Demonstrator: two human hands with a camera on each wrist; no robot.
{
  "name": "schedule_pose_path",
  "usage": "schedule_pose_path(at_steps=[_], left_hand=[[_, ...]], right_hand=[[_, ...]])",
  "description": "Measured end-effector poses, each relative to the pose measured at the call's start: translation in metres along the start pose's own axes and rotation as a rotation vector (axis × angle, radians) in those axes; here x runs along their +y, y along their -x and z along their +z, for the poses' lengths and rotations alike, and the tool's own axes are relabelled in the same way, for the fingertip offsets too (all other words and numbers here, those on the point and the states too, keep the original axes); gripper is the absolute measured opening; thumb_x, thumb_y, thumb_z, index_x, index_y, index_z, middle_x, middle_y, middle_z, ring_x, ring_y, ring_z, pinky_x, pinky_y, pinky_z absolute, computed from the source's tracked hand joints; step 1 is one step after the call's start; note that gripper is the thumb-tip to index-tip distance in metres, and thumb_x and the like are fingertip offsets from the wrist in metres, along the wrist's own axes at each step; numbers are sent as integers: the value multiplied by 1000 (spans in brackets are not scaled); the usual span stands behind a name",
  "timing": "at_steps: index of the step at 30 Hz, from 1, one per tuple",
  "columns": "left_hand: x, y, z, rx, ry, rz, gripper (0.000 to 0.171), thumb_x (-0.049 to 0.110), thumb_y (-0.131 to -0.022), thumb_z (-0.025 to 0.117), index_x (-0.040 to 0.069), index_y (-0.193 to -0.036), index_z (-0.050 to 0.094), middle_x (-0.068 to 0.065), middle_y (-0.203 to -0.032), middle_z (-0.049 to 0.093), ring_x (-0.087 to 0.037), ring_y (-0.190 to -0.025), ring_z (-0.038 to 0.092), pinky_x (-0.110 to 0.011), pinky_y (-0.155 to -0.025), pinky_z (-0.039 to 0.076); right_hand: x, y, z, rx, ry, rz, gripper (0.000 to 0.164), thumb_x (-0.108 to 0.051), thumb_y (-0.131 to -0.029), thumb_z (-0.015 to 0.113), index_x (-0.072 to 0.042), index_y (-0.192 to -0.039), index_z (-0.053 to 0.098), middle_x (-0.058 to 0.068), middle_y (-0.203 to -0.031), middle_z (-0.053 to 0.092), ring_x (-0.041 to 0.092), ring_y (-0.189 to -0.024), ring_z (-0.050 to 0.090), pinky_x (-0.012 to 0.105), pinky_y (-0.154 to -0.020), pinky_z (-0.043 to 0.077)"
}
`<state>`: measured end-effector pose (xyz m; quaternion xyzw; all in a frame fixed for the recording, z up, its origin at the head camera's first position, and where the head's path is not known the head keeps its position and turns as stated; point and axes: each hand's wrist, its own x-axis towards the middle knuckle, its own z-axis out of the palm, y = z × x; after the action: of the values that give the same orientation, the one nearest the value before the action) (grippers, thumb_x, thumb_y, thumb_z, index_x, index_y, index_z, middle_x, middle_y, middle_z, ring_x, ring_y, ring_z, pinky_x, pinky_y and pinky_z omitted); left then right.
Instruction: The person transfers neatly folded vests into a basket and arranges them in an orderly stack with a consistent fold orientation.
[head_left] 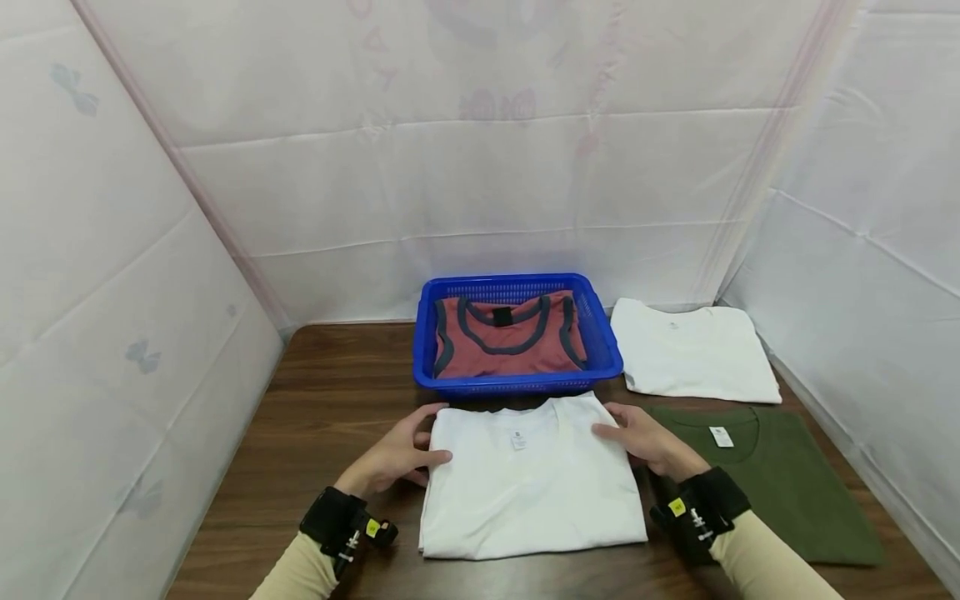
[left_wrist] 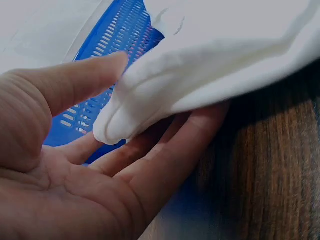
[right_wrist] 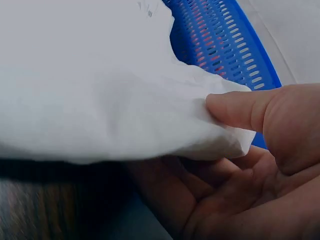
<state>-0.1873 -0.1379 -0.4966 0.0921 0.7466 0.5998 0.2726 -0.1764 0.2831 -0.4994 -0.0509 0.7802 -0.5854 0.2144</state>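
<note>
Head view high, looking forward-down; wrist views close, sharing white shirt (head_left: pixel 534 500), blue basket (head_left: pixel 517 384)

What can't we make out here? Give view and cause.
Head: print on the label of the front white shirt, too small.
Head: most of the basket floor, covered by the red shirt.
Head: part of the green shirt, behind the right hand.
Left wrist: the left hand's finger ends, hidden under the front white shirt.
Right wrist: rest of that shirt, cut off by the left and top edges.
</note>
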Motion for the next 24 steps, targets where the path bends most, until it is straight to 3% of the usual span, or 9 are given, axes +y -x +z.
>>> schedule_pose_path(at_steps=[5, 10, 14, 18, 24], left_hand=[[-1, 1, 0, -43, -25, 53, 89, 1, -93, 75, 17, -164, 23, -26, -126, 62, -27, -85, 69, -46, -64, 63], [-5, 1, -3, -76, -28, 76, 68, -3, -96, 68, 10, -158, 41, -25, -122, 63, -24, -87, 69, -43, -65, 63], [-8, 0, -4, -56, -40, 57, 50, -2, -97, 68, 3, -145, 57, -17, -101, 69, -20, -79, 67, -40, -62, 63], [-11, -1, -4, -27, -68, 45, 46, -1, -96, 69, 1, -141, 60, -8, -84, 63, -16, -70, 63, -38, -58, 62], [-15, -1, -4, -7, -67, 26, 47, -2, -96, 68, 1, -142, 60, -9, -84, 59, -16, -61, 62, -36, -53, 60]], right_hand=[[0, 2, -7, -50, 89, -40, 56, -16, -107, 56, 9, -152, 34, 19, -121, 67, 28, -96, 71, 41, -77, 61], [-1, 4, -10, -68, 107, -32, 62, -18, -107, 56, 8, -156, 27, 22, -124, 65, 29, -94, 72, 45, -72, 62], [-1, 5, -12, -65, 100, -25, 65, -18, -108, 56, 6, -159, 23, 22, -125, 65, 30, -91, 73, 47, -68, 63], [0, 7, -13, -63, 70, -5, 65, -18, -108, 54, 3, -160, 21, 20, -117, 69, 31, -85, 73, 49, -64, 62], [5, 7, -13, -43, 68, -7, 64, -19, -108, 55, 0, -161, 24, 18, -113, 70, 30, -82, 73, 48, -62, 62]])
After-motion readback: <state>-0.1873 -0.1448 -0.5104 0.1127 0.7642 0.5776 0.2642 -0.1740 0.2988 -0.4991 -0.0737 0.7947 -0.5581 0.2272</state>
